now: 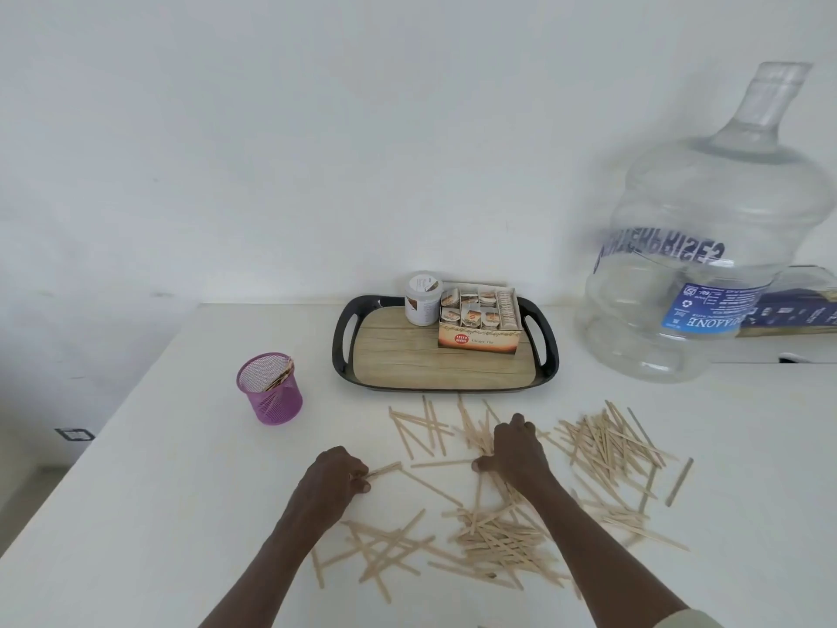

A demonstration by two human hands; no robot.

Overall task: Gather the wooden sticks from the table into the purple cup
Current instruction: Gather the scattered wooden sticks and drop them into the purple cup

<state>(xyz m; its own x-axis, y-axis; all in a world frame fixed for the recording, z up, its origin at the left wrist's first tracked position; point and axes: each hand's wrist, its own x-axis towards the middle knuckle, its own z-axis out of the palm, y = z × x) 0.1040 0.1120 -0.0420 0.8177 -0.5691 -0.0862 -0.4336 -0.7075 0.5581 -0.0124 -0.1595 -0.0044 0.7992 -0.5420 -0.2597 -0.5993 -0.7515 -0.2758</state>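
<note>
Flat pale wooden sticks (607, 441) litter the white table (181, 446); the purple mesh cup (270, 388) stands at ten o'clock. The left hand (337, 475) pinches sticks; the right hand (516, 446) curls over others. The black-rimmed tray (344, 351) carries a "Ginger Tea" box (479, 326).

Matt wooden sticks (607, 441), mesh cup (270, 388)

Both forearms reach forward from the lower edge of the view, bare to the wrists, with a pale sleeve edge showing at the right elbow. The left hand (337, 473) lies knuckles up, its fingers curled in a grip that pinches something thin between thumb and fingertips. The right hand (514, 448) sits farther forward, palm down, fingers bent and bunched at the tips, thumb spread out to its left side.
</note>
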